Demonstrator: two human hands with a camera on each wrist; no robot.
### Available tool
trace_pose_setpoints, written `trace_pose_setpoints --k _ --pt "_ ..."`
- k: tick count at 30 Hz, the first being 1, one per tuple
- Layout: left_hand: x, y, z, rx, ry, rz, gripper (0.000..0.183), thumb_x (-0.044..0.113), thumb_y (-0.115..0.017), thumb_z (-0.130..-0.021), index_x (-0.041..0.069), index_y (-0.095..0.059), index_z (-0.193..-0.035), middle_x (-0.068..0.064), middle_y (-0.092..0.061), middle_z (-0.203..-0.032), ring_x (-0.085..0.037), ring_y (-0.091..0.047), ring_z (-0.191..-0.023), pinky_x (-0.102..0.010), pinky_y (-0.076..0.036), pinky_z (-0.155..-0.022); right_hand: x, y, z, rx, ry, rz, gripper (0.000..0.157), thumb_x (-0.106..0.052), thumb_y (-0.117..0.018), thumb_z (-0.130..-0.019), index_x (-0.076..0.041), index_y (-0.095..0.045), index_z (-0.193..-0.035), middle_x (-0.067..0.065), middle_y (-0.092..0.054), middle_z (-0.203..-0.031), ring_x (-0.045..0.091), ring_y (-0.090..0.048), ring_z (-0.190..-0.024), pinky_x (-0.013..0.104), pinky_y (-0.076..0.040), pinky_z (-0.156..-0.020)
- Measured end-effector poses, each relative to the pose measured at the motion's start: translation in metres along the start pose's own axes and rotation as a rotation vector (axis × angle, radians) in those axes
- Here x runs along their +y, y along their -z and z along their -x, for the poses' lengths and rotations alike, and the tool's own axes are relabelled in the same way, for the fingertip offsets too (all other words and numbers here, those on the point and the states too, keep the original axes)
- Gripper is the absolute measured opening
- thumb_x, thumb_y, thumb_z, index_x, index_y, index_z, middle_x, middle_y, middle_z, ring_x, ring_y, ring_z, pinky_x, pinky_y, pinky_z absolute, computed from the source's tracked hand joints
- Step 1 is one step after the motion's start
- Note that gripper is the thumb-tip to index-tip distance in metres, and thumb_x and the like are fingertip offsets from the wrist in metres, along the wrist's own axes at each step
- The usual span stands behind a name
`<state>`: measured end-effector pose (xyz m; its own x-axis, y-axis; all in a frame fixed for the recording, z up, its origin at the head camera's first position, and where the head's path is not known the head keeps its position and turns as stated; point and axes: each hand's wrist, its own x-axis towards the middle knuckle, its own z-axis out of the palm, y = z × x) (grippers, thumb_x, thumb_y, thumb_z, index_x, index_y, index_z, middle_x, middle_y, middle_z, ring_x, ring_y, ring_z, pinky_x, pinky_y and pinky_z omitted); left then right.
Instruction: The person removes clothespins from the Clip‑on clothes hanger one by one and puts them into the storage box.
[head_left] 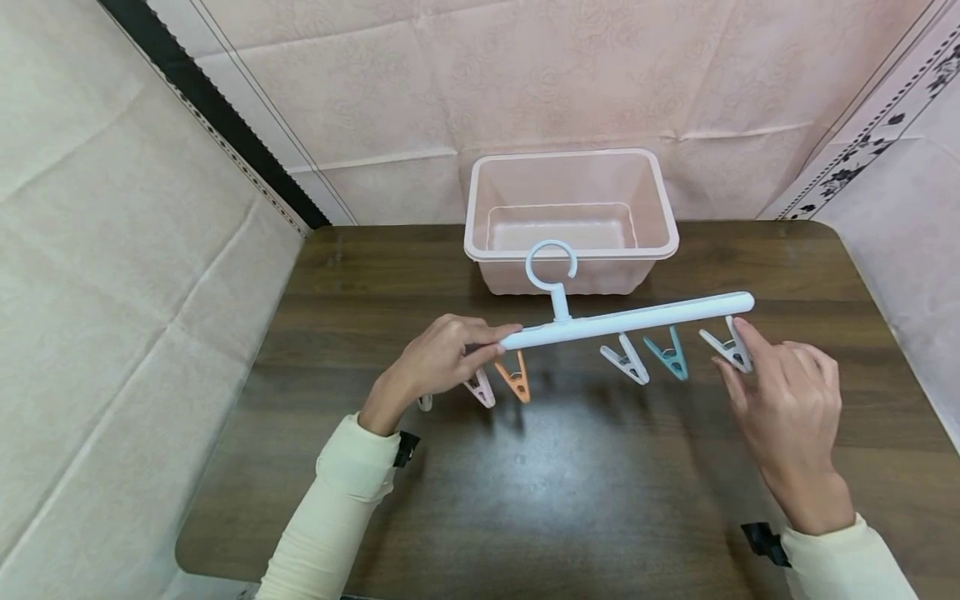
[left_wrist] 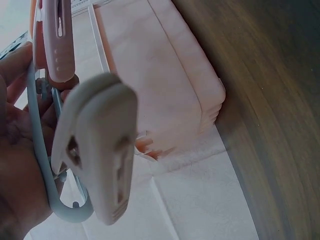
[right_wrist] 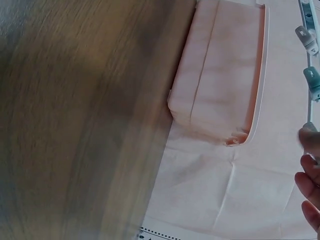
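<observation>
Cloth backdrop [head_left: 562, 75], pale pink, wrinkled: stands well beyond all my fingertips.

Table [head_left: 570, 517], brown wood grain: spreads beneath both sets of fingers, bare wood between my wrists.

Bin [head_left: 622, 271], pale pink plastic: on the table's far side, ahead of my fingers and between the two hands; nothing visible inside.

Sleeves [head_left: 337, 508], cream: run back from both wrists.

Hanger [head_left: 637, 319], light blue: held up over the table, spanning from my left fingers to just beyond my right ones. It tilts, the right end higher in the head view. Its hook stands up to the right of my left fingertips, overlapping the bin's front from that view.

Left hand [head_left: 442, 354]: fingers and thumb close together, gripping the hanger; its left end runs back under the palm.

Right hand [head_left: 791, 392]: finger and thumb narrow, pinching the end white clip [head_left: 738, 354] just below the hanger's right end.

Teal clip [head_left: 675, 365]: left of my right fingertips, apart from them. Middle white clip [head_left: 633, 367]: next along, farther left.

Orange clip [head_left: 522, 390]: just below my left fingertips. Pink clip [head_left: 482, 392]: under those same fingers. Greyish clip [left_wrist: 107, 150]: farther back, nearer the left wrist, mostly covered in the head view.
</observation>
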<state>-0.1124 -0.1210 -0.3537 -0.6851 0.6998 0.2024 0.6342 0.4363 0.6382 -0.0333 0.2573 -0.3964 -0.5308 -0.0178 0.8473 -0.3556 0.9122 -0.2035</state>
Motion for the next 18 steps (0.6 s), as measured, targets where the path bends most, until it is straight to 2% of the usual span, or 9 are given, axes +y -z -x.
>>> trace_pose_setpoints --k 2,5,13,18 --pt "0.0002 -0.0001 -0.0001 -0.002 0.002 -0.005 0.037 0.006 -0.066 -0.097 0.007 -0.064 -0.135 0.001 -0.068 -0.087 0.000 -0.055 -0.055 -0.023 -0.046 -0.048 -0.0006 -0.0007 -0.0004 0.033 0.003 0.010 0.032 -0.020 -0.076 -0.089 -0.001 -0.072 -0.115 0.025 -0.064 -0.078 0.045 -0.059 -0.069 0.061 -0.044 -0.079" --pt "0.0002 -0.0008 -0.0002 -0.002 0.000 -0.020 0.037 0.007 -0.066 -0.097 0.007 -0.064 -0.135 0.002 -0.068 -0.087 0.000 -0.054 -0.055 -0.023 -0.046 -0.049 -0.0021 -0.0012 -0.0011 0.078 -0.002 0.027 0.034 -0.008 -0.081 -0.080 -0.001 -0.074 -0.113 0.025 -0.065 -0.079 0.045 -0.060 -0.069 0.060 -0.045 -0.081" --pt "0.0005 -0.0023 -0.0011 0.000 -0.026 -0.065 0.038 0.007 -0.066 -0.097 0.007 -0.064 -0.135 0.001 -0.068 -0.085 0.002 -0.053 -0.054 -0.023 -0.045 -0.050 -0.0079 0.0008 -0.0030 0.112 -0.023 0.052 0.025 -0.011 -0.072 -0.090 0.005 -0.072 -0.110 0.026 -0.066 -0.083 0.048 -0.059 -0.070 0.060 -0.044 -0.081" --pt "0.0018 -0.0031 -0.0019 0.015 -0.049 -0.094 0.037 0.008 -0.067 -0.097 0.008 -0.065 -0.134 0.003 -0.066 -0.084 0.000 -0.050 -0.055 -0.023 -0.043 -0.049 -0.0100 -0.0006 -0.0041 0.156 -0.055 0.054 0.028 -0.019 -0.066 -0.097 0.007 -0.071 -0.106 0.027 -0.065 -0.080 0.048 -0.058 -0.068 0.060 -0.041 -0.076"
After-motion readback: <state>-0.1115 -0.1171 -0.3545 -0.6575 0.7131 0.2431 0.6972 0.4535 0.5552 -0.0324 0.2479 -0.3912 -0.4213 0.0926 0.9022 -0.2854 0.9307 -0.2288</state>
